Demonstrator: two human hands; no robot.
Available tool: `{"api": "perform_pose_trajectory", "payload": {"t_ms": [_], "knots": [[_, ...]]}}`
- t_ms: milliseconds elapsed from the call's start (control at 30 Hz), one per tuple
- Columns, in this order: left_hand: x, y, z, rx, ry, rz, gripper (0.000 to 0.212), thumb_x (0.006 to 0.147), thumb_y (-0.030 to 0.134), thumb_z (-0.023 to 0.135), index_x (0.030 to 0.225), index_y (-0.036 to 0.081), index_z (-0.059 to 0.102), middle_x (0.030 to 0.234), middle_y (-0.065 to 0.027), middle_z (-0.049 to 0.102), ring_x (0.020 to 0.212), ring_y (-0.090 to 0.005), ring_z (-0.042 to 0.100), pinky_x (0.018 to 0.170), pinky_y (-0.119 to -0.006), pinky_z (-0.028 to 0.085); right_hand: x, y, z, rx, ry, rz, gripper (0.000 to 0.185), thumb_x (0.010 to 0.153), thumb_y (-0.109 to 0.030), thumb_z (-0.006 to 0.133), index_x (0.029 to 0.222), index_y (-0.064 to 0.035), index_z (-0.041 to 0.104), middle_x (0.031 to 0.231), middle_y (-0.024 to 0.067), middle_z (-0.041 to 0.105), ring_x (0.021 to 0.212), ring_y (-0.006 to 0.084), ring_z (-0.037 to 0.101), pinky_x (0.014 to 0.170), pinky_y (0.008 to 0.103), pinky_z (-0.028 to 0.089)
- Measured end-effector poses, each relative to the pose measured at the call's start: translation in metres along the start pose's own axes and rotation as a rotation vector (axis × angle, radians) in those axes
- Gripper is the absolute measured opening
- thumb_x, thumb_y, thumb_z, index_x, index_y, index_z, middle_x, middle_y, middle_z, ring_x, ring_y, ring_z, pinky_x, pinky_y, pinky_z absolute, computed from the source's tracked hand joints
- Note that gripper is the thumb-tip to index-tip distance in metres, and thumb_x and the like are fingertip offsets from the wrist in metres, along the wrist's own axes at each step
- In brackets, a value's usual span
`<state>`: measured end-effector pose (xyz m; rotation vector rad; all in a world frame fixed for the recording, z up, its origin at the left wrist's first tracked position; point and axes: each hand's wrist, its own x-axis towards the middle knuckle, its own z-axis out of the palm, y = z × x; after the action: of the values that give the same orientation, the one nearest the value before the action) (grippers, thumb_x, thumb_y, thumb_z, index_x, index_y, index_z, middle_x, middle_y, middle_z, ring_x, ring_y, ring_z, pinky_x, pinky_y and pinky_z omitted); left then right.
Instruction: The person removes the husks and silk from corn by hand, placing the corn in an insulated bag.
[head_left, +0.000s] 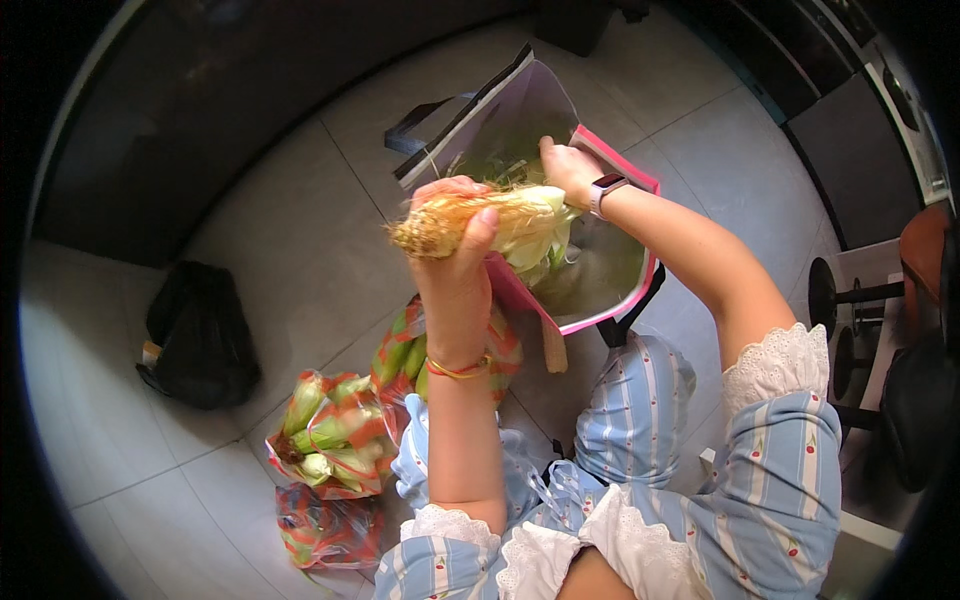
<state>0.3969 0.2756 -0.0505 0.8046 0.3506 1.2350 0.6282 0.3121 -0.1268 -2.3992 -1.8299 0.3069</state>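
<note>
My left hand (461, 225) is closed around an ear of corn (517, 214), its brown silk end pointing left and pale husk leaves hanging at its right end. Beneath the corn gapes a large pink-edged bag (615, 292) with a silvery inside, where green husk pieces and silk lie. My right hand (571, 171) is over the bag's opening, just above the corn's right end; whether its fingers grip anything is not clear. A smartwatch (607, 193) is on that wrist.
On the tiled floor at lower left, a striped plastic bag (334, 435) holds husked ears, beside another bag of corn (401, 356) and a third striped bag (326, 529). A black plastic bag (202, 337) lies farther left. Chair bases (825, 296) stand at right.
</note>
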Motion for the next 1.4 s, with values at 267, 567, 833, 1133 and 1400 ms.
{"api": "perform_pose_trajectory", "payload": {"t_ms": [267, 567, 833, 1133, 1400], "knots": [[0.008, -0.011, -0.005, -0.043, -0.037, 0.025, 0.045, 0.078, 0.018, 0.079, 0.112, 0.002, 0.055, 0.106, -0.0049, 0.057, 0.102, -0.0149, 0.055, 0.090, -0.028, 0.044, -0.013, 0.017, 0.002, 0.110, -0.055, 0.037, 0.042, 0.095, -0.035, 0.047, 0.081, 0.0007, 0.065, 0.091, 0.0248, 0.065, 0.088, 0.0400, 0.063, 0.078, 0.0487, 0.047], [0.015, -0.010, -0.017, -0.052, -0.109, 0.033, 0.090, 0.077, 0.035, 0.078, 0.144, 0.002, 0.028, 0.146, -0.0137, 0.037, 0.134, -0.0250, 0.037, 0.110, -0.037, 0.035, -0.078, -0.072, -0.094, 0.685, 0.148, -0.625, 0.040, 0.090, -0.027, 0.064, 0.123, -0.0041, 0.060, 0.119, 0.0131, 0.059, 0.117, 0.0258, 0.052, 0.105, 0.0354, 0.037], [0.013, -0.005, -0.003, -0.132, -0.156, -0.098, 0.106, 0.068, 0.041, 0.083, 0.148, 0.007, 0.022, 0.149, -0.0134, 0.031, 0.136, -0.0261, 0.036, 0.112, -0.038, 0.035, -0.076, -0.086, -0.095, 0.956, 0.040, -0.740, 0.048, 0.077, -0.020, 0.077, 0.121, -0.0075, 0.064, 0.101, 0.0080, 0.056, 0.097, 0.0162, 0.055, 0.083, 0.0279, 0.047], [0.009, -0.007, -0.002, -0.122, -0.194, -0.158, 0.111, 0.065, 0.043, 0.086, 0.147, 0.004, 0.022, 0.138, -0.0099, 0.042, 0.128, -0.0237, 0.044, 0.110, -0.035, 0.036, -0.085, -0.087, -0.103, 0.855, 0.329, -0.838, 0.024, 0.075, -0.006, 0.075, 0.099, -0.0046, 0.073, 0.087, 0.0082, 0.065, 0.076, 0.0182, 0.064, 0.067, 0.0280, 0.052], [0.007, -0.001, 0.004, -0.136, -0.190, -0.172, 0.111, 0.064, 0.041, 0.087, 0.147, 0.003, 0.023, 0.141, -0.0097, 0.041, 0.129, -0.0212, 0.044, 0.109, -0.033, 0.035, -0.083, -0.092, -0.088, 1.188, 0.356, -0.497, 0.009, 0.088, -0.007, 0.061, 0.090, 0.0020, 0.064, 0.085, 0.0075, 0.066, 0.077, 0.0135, 0.063, 0.070, 0.0270, 0.051]]}}
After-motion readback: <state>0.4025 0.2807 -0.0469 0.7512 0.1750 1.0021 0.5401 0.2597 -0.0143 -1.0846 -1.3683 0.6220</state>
